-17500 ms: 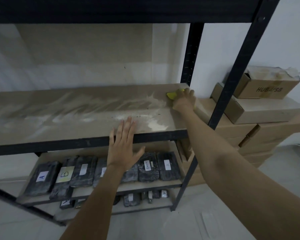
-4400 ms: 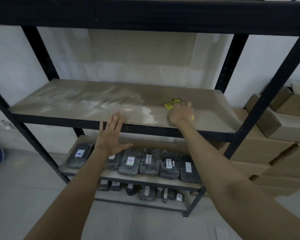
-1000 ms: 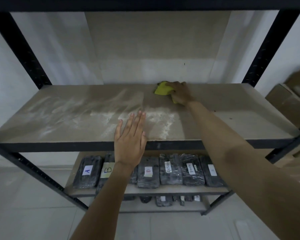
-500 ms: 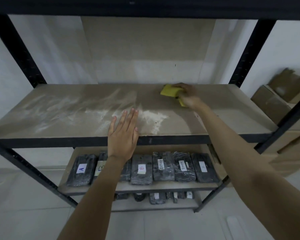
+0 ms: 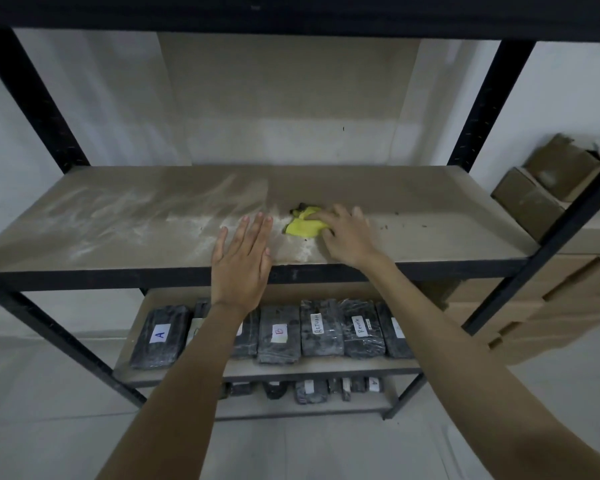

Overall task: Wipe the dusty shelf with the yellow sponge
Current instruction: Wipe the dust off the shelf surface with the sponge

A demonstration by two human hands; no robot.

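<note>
The right hand [image 5: 347, 233] lies flat over the yellow sponge [image 5: 303, 225], fingers spread and pressing it down onto the shelf [image 5: 430, 209] rather than pinching it, which looks like the sensible way to drag a soft pad across a board. The left hand [image 5: 241, 258] is open and holds nothing; its fingers are straight and together, the palm over the front edge of the shelf just left of the sponge. I take it as a brace for balance, or perhaps a stop for the dust being pushed that way, though I cannot tell whether it actually touches the board.

The sponge sits near the middle of the shelf, a little toward the front, squashed and crumpled under the fingers, with its bright yellow left part sticking out past the fingertips. A dark speck shows at its far edge.

Around it the board tells two stories: to the right it looks plain and mostly clean, apart from a few dark crumbs [image 5: 409, 220]; to the left, pale dust [image 5: 125, 216] lies in streaks and smears, with a small white heap just in front of the sponge. By my reckoning about half remains.

Below, black wrapped packets [image 5: 279, 332] with labels sit in a row on the lower shelf, and cardboard boxes [image 5: 541, 188] are stacked to the right.
</note>
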